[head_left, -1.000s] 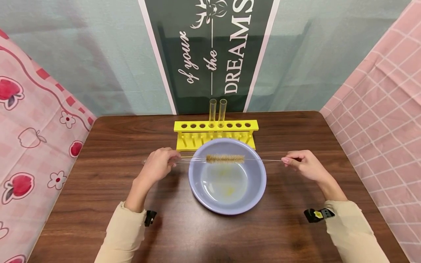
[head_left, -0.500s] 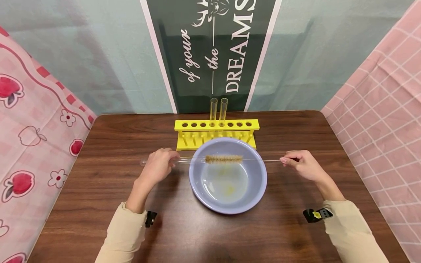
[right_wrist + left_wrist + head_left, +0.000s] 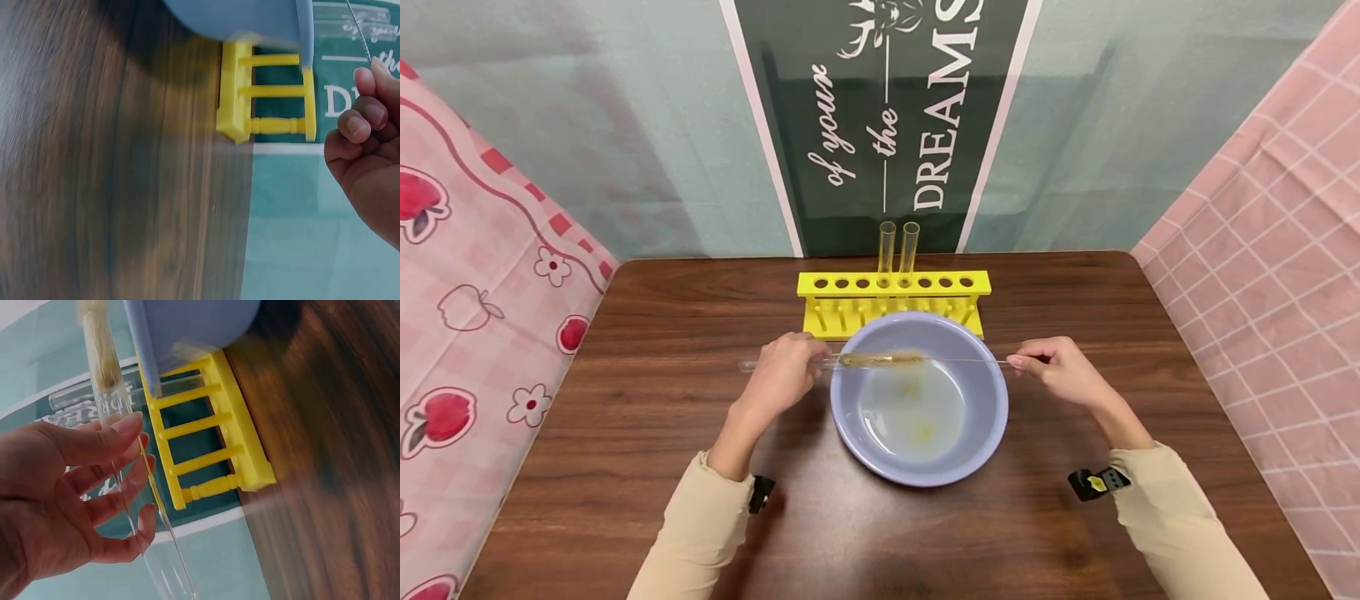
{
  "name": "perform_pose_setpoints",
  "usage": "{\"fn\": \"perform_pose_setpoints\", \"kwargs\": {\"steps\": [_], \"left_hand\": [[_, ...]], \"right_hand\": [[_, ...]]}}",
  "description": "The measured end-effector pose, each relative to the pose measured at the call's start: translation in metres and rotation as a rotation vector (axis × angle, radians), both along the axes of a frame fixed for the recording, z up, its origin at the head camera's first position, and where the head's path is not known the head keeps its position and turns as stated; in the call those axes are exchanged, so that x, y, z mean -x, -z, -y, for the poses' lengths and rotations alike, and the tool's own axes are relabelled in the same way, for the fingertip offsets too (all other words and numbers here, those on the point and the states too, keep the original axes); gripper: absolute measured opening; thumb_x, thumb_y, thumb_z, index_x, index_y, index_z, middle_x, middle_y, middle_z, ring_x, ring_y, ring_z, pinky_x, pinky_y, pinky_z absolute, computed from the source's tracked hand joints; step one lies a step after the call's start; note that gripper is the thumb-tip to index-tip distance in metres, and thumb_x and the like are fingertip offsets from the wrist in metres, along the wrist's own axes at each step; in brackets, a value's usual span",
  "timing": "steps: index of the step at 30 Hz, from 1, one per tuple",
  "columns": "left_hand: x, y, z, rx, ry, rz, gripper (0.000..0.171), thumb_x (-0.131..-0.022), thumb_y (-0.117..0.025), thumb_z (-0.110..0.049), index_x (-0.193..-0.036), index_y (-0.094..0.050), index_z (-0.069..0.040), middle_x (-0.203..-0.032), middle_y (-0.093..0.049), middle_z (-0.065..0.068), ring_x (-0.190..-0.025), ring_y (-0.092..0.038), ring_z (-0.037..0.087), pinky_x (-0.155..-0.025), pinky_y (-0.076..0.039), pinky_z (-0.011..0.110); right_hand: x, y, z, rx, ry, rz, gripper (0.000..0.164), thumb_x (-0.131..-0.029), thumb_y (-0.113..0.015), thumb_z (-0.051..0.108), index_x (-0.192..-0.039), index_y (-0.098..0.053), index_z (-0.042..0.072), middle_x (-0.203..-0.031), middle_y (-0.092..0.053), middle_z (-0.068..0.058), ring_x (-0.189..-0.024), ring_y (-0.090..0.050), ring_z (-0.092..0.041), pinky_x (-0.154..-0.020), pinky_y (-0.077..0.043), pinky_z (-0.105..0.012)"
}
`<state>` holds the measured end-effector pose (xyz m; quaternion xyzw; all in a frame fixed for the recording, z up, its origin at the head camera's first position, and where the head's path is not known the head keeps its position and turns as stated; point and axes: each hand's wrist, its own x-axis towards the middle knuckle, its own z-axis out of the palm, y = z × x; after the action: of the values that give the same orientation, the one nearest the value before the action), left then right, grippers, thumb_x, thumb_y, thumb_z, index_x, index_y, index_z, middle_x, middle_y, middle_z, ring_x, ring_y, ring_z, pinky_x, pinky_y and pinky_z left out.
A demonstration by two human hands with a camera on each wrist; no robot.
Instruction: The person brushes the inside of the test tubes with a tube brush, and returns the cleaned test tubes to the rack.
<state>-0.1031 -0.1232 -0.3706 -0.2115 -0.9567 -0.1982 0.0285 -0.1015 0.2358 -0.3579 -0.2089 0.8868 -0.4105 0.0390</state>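
Observation:
My left hand holds a clear glass test tube level over the left rim of a lavender basin. In the left wrist view, the thumb and fingers curl round the glass. A tan bristle test tube brush lies partly inside the tube's mouth, its inner bristles squeezed narrow and the rest outside above the basin. To the right, my right hand pinches the brush's thin wire handle between thumb and forefinger. The right wrist view shows the wire as twisted metal.
Behind the basin stands a yellow test tube rack, with two upright glass tubes in its middle holes. Cloudy liquid with yellow patches fills the basin's bottom. A brown wooden table meets printed hangings on three sides.
The bristles were outside the tube before and are now partly within it. My right hand has moved left and my left hand right, bringing them closer together.

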Motion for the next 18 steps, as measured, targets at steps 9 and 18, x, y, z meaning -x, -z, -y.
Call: {"fn": "perform_pose_setpoints", "kwargs": {"steps": [9, 18], "left_hand": [[-0.001, -0.009, -0.011, -0.009, -0.001, -0.026, 0.025, -0.071, -0.062, 0.009, -0.086, -0.071, -0.008, -0.074, -0.059, 0.003, -0.077, -0.056, 0.024, -0.062, -0.046, 0.042], [-0.007, -0.006, -0.035, -0.019, 0.092, -0.066, 0.024, -0.069, -0.065, 0.009, -0.082, -0.069, -0.01, -0.076, -0.06, 0.002, -0.078, -0.057, 0.023, -0.063, -0.047, 0.039]], "right_hand": [[0.008, 0.005, 0.011, 0.038, -0.013, 0.003, 0.02, -0.084, -0.06, -0.004, -0.065, -0.06, 0.002, -0.059, -0.05, -0.003, -0.053, -0.041, -0.007, -0.047, -0.034, -0.023], [0.008, 0.024, 0.03, 0.031, -0.079, 0.032, 0.02, -0.085, -0.061, 0.003, -0.065, -0.06, 0.006, -0.056, -0.046, 0.003, -0.05, -0.039, -0.007, -0.046, -0.033, -0.023]]}}
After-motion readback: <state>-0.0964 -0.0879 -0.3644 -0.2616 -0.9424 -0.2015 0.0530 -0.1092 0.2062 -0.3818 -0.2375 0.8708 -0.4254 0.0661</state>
